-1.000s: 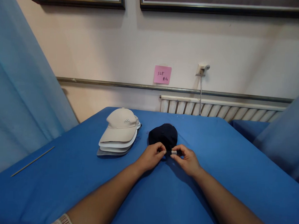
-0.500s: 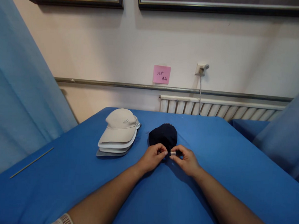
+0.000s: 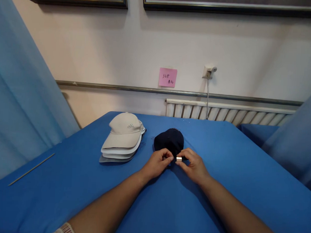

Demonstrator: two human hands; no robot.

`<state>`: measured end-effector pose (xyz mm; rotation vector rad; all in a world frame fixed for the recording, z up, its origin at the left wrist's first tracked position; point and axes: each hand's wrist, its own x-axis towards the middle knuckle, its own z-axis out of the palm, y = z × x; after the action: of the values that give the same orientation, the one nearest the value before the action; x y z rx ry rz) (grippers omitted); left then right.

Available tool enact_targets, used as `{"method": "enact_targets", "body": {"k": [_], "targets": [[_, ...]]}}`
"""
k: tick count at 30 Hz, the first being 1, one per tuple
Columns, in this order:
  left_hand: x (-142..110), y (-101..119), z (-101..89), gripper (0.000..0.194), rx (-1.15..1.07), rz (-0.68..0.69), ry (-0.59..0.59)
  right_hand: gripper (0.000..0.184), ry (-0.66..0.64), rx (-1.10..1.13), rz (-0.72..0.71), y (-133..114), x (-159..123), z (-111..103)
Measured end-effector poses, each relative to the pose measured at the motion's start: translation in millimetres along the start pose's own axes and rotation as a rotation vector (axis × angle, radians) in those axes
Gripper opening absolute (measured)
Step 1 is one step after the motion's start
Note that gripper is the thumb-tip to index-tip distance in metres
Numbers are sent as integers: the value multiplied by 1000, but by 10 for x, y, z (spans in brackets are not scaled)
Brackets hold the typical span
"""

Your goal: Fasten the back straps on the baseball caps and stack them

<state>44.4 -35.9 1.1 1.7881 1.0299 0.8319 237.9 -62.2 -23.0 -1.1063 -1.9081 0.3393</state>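
A dark navy cap (image 3: 169,139) lies on the blue-covered table, its back strap side toward me. My right hand (image 3: 194,164) pinches a small shiny metal buckle (image 3: 179,159) between thumb and fingertips, at the near edge of the cap. Just left of it, my left hand (image 3: 159,161) is closed in a pinch at the same edge, apparently on the cap's strap, though the fingers mostly hide it. To the left stands a stack of caps, with a beige cap (image 3: 124,129) on top and white and grey brims below.
A thin stick (image 3: 31,169) lies at the table's left side. Blue curtains (image 3: 26,74) hang at both sides. Behind the table are a white radiator (image 3: 229,112), a metal rail (image 3: 136,89), a pink note (image 3: 167,77) and a wall socket (image 3: 208,72) with a cord.
The buckle has tilted slightly in my right hand and now catches more light. Both hands otherwise stay at the cap's near edge; the view has shifted very slightly.
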Motion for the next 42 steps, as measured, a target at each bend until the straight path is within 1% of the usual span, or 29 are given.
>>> {"method": "enact_targets", "body": {"k": [4, 8, 12, 15, 18, 21, 27, 31, 34, 42], "targets": [[2, 4, 8, 22, -11, -19, -6, 10, -97, -113, 32, -5, 1, -57], [-1, -8, 19, 23, -30, -47, -26, 13, -193, -117, 49, 20, -1, -119], [-2, -38, 35, 22, -28, -58, -51, 14, -252, -139, 17, 19, -2, -168], [2, -66, 41, 21, -12, -50, -58, 14, -253, -219, -19, -3, 0, -198], [8, -83, 39, 20, -1, -48, -58, 8, -245, -326, -31, -23, 5, -220], [8, -78, 34, 21, 1, -55, -59, 6, -250, -381, -33, -42, 10, -230], [5, -60, 32, 22, -19, -65, -72, 5, -291, -378, -11, -90, 12, -257], [8, -86, 28, 21, 7, -48, -79, 9, -328, -350, -36, -84, 8, -283], [10, -106, 28, 20, 31, -40, -79, 12, -313, -350, -66, -63, 3, -288], [17, -107, 45, 18, 14, -45, -67, 11, -244, -335, -130, -58, 6, -245]]}}
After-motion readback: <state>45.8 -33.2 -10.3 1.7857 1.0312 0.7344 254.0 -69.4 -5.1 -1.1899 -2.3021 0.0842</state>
